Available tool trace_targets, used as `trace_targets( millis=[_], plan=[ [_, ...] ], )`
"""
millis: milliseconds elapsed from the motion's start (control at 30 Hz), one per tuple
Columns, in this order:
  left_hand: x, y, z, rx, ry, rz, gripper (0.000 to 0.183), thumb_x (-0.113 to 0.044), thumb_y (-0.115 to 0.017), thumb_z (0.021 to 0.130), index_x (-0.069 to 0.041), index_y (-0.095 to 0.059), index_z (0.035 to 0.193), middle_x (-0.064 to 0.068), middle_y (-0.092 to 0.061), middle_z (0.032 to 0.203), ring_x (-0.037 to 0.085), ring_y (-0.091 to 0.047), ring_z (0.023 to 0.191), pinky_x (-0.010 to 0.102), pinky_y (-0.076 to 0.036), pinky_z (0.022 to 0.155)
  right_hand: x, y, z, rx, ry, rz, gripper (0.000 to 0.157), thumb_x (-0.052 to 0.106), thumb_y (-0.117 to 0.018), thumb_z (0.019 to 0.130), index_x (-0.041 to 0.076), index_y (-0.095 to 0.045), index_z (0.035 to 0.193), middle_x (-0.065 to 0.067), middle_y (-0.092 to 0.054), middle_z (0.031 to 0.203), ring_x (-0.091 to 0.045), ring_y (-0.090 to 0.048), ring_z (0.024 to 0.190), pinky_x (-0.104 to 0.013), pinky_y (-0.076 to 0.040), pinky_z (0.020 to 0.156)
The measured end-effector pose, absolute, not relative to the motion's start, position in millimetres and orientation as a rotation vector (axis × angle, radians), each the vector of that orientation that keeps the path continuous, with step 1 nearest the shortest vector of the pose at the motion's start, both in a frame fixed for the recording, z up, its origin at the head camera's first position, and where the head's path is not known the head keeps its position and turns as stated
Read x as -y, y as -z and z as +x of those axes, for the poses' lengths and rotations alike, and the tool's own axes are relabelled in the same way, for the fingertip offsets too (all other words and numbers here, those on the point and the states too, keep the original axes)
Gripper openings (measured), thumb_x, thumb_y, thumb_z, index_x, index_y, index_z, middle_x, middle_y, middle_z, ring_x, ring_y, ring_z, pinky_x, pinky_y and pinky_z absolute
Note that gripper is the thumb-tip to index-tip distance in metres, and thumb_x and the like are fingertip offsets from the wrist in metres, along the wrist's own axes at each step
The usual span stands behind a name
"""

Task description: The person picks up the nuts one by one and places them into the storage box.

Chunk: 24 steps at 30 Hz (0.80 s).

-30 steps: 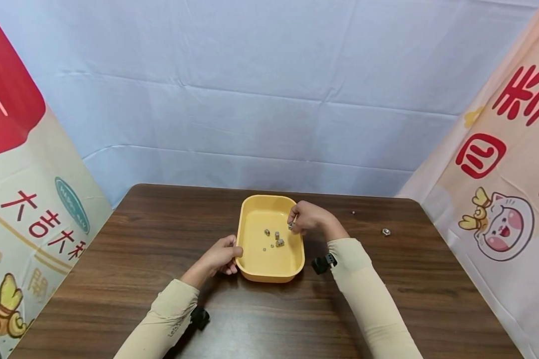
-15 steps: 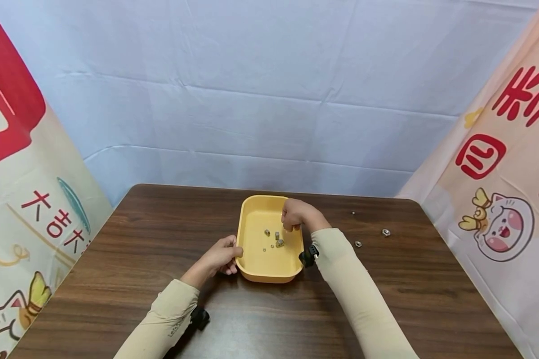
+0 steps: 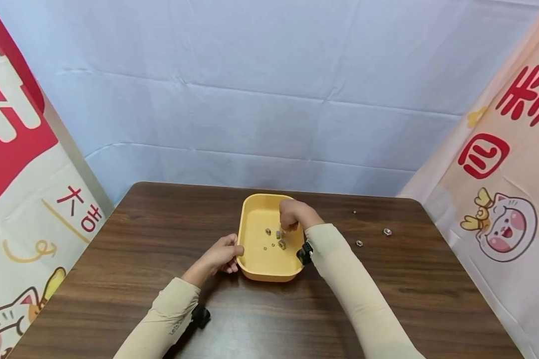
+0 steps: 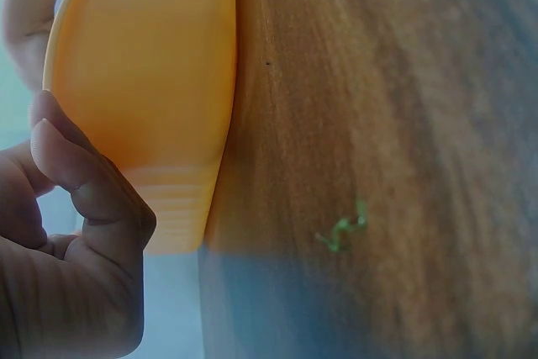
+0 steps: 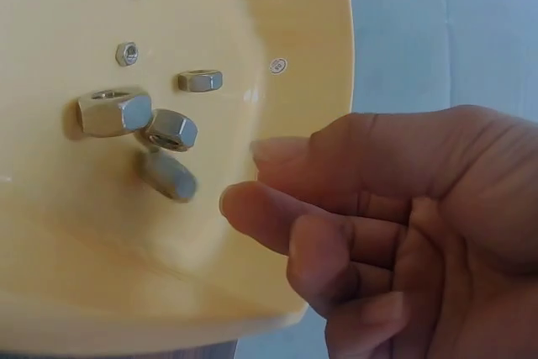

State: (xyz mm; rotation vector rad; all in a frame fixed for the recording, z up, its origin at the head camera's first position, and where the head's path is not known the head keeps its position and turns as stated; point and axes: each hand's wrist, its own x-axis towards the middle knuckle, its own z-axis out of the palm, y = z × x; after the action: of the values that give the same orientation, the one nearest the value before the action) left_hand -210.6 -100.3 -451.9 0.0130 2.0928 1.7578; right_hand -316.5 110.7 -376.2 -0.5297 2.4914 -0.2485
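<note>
My left hand (image 3: 222, 253) grips the left rim of a yellow plastic tray (image 3: 269, 267), thumb over the edge and fingers outside. Over the tray's right side is my right hand (image 3: 294, 214). In the right wrist view its thumb (image 5: 286, 157) and forefinger stand apart with nothing between them, the other fingers loosely curled. Just off the fingertips a metal hex nut (image 5: 171, 177) shows blurred. Beside it on the tray floor are a large nut (image 5: 113, 113), a medium nut (image 5: 172, 129), another nut (image 5: 200, 81) and two small nuts (image 5: 128, 54).
To the right of the tray, a nut (image 3: 359, 244), a larger nut (image 3: 388, 232) and a tiny one (image 3: 354, 212) lie on the dark wooden table (image 3: 161, 219). A pale cloth (image 3: 251, 99) hangs behind the table, with printed cloths on both sides.
My right hand, which pinched a nut at the tray's right side, has moved left over the tray and let it go. The large nut inside has shifted slightly. The left hand stays put.
</note>
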Motion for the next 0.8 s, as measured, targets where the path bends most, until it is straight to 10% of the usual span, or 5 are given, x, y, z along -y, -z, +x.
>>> trace_targets(
  millis=[367,600,800],
  plan=[
    [100,456,-210,-2.080,-1.768,0.011,0.011,-0.004,-0.050,0.077,-0.005,-0.040,0.081,0.007,-0.048,0.052,0.012,-0.048,0.037,0.022,-0.040,0.034,-112,368,-305,-2.507,0.394,-0.497,0.040,-0.003,-0.054,0.082,0.014,-0.031,0.054,0.002,-0.022,0.048,-0.012,-0.019,0.043,-0.028,-0.019,0.045],
    [100,458,-209,-2.054,-1.786,-0.012,0.012,-0.006,-0.049,0.076,-0.005,-0.039,0.081,0.005,-0.048,0.050,0.011,-0.049,0.037,0.020,-0.040,0.034,-111,361,-293,-2.554,0.354,-0.564,0.010,0.004,-0.060,0.082,0.006,-0.051,0.087,-0.002,-0.034,0.073,-0.014,-0.025,0.057,-0.029,-0.024,0.053],
    [98,460,-207,-2.057,-1.786,0.002,0.011,-0.006,-0.049,0.076,-0.005,-0.039,0.081,0.006,-0.049,0.051,0.012,-0.049,0.037,0.021,-0.040,0.034,-114,360,-287,-2.591,0.309,-0.583,0.034,0.008,-0.061,0.082,-0.001,-0.058,0.115,-0.008,-0.055,0.106,-0.017,-0.044,0.074,-0.030,-0.039,0.062]
  ],
)
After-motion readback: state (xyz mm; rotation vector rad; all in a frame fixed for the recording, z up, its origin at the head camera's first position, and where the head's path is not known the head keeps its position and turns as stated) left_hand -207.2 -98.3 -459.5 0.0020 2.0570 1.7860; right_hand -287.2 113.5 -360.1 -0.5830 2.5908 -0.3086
